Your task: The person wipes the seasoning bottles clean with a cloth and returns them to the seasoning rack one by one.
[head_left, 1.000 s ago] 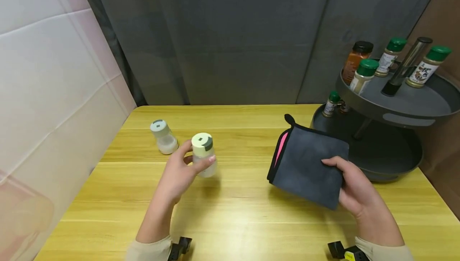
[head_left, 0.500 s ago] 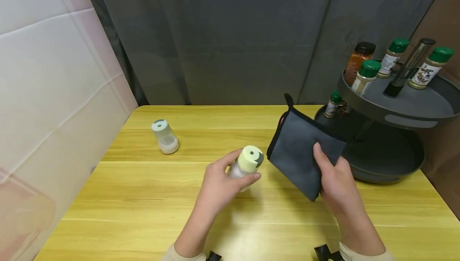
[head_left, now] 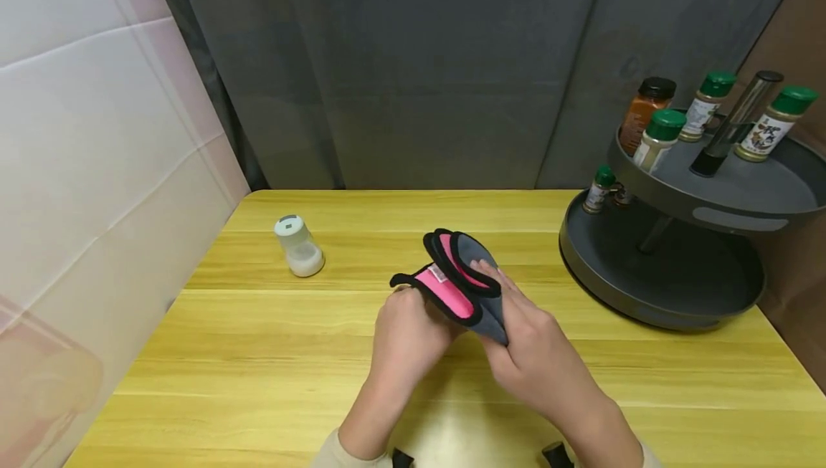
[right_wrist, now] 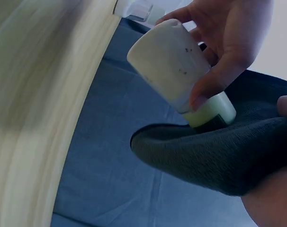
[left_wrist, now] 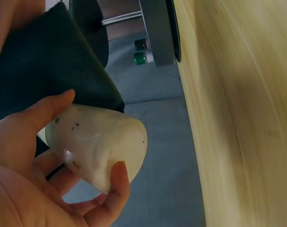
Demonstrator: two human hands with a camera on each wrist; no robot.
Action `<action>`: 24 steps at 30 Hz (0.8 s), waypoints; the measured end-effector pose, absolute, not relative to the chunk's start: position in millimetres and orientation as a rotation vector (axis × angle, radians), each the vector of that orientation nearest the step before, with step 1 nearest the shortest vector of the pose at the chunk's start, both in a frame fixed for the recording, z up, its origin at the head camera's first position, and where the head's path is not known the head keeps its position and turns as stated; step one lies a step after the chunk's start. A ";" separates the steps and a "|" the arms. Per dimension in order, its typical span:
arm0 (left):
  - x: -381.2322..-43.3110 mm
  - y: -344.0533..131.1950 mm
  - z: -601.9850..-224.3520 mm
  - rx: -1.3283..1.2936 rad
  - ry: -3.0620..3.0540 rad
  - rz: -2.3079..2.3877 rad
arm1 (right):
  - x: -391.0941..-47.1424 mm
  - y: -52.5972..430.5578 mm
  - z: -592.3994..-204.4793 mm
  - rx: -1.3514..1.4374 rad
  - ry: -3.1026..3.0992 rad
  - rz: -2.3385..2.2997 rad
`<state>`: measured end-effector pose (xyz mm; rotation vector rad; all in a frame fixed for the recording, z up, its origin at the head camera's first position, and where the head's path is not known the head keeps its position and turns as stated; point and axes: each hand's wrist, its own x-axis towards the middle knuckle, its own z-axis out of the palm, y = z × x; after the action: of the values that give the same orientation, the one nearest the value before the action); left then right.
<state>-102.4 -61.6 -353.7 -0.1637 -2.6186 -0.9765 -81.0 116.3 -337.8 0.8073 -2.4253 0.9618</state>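
My left hand (head_left: 406, 346) grips a seasoning shaker with a translucent body (right_wrist: 167, 61) and a pale yellow-green cap (right_wrist: 212, 111). The shaker is tilted, cap toward the cloth; its base faces the left wrist view. In the head view it is hidden behind the hand and cloth. My right hand (head_left: 538, 353) holds a folded dark grey cloth (head_left: 445, 292) with pink lining and black edging. In the right wrist view, the cloth lies bent against the cap. A second shaker (head_left: 301, 251) with a whitish cap and white contents stands on the table at the left.
A two-tier black rotating rack (head_left: 665, 274) stands at the right. Its upper tier carries several spice jars, among them an orange one (head_left: 647, 113) with a black lid. A small green-lidded jar (head_left: 600, 188) is on the lower tier. A grey curtain (head_left: 419, 81) hangs behind the wooden table (head_left: 226, 368).
The left hand has carried the shaker right to the cloth. The right hand has moved left, and the cloth has gone from spread flat to folded against the shaker's cap.
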 end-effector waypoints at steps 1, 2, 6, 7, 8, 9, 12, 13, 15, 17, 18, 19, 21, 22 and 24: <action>-102.4 -61.3 -353.4 -0.177 -2.618 -0.975 | -82.0 115.9 -336.6 0.814 -2.425 0.955; -102.2 -61.0 -353.0 -0.195 -2.619 -0.980 | -83.5 115.7 -335.4 0.820 -2.424 0.956; -101.3 -59.2 -351.3 -0.229 -2.610 -1.025 | -92.4 117.8 -333.1 0.782 -2.465 0.968; -101.4 -59.2 -351.2 -0.215 -2.609 -1.033 | -94.1 119.1 -333.8 0.766 -2.482 0.978; -102.1 -59.5 -350.9 -0.196 -2.607 -1.035 | -95.3 120.4 -335.0 0.753 -2.503 0.986; -103.6 -60.5 -351.3 -0.176 -2.606 -1.034 | -95.6 121.4 -335.9 0.742 -2.525 0.989; -110.1 -63.3 -353.3 -0.115 -2.605 -1.016 | -92.7 123.7 -338.3 0.752 -2.560 0.975; -112.4 -64.1 -354.0 -0.116 -2.605 -1.003 | -91.3 123.7 -338.2 0.772 -2.560 0.959; -116.7 -64.0 -354.8 -0.142 -2.606 -0.962 | -90.3 122.8 -335.6 0.811 -2.552 0.930; -119.5 -61.2 -354.8 -0.174 -2.610 -0.938 | -93.4 121.9 -331.7 0.833 -2.548 0.920; -120.6 -59.2 -354.7 -0.187 -2.617 -0.933 | -96.8 121.5 -329.6 0.836 -2.550 0.923; -122.0 -57.2 -354.3 -0.192 -2.628 -0.932 | -101.2 121.2 -327.5 0.835 -2.558 0.938; -126.0 -53.8 -354.1 -0.187 -2.643 -0.949 | -111.3 121.1 -324.4 0.815 -2.581 0.983; -128.6 -52.9 -354.1 -0.182 -2.649 -0.964 | -116.4 121.3 -324.4 0.797 -2.594 1.004; -135.1 -52.8 -354.5 -0.157 -2.648 -0.977 | -124.7 122.3 -325.9 0.749 -2.628 1.041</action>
<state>-135.1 -52.8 -354.5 -0.1572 -2.6483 -0.9771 -124.7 122.3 -325.9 0.7487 -2.6282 1.0408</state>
